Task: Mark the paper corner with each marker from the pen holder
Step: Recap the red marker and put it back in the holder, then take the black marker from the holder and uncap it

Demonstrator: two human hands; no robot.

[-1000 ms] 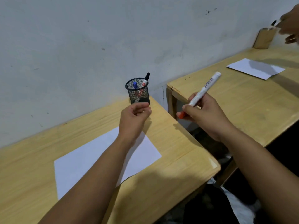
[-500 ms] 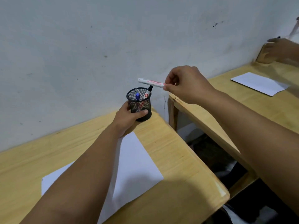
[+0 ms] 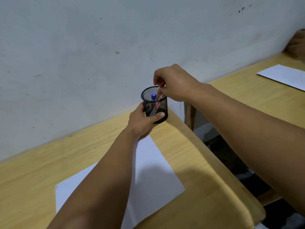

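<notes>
A black mesh pen holder (image 3: 155,111) stands at the far right corner of my wooden desk (image 3: 194,162), close to the wall. My left hand (image 3: 142,123) is wrapped around its lower part. My right hand (image 3: 173,83) hovers over the rim with fingers pinched on a white marker with red print (image 3: 158,94) that reaches down into the holder. A blue-capped marker (image 3: 153,96) stands inside. A white sheet of paper (image 3: 153,176) lies on the desk, partly under my left forearm.
A grey wall rises right behind the desk. A gap separates my desk from a second wooden desk (image 3: 247,96) on the right, which carries another white sheet (image 3: 283,76). Someone else's hand (image 3: 297,43) shows blurred at the far right edge.
My right hand carried the marker from the right, held it level above the holder, then tipped it down inside. My left hand moved from near the holder onto it.
</notes>
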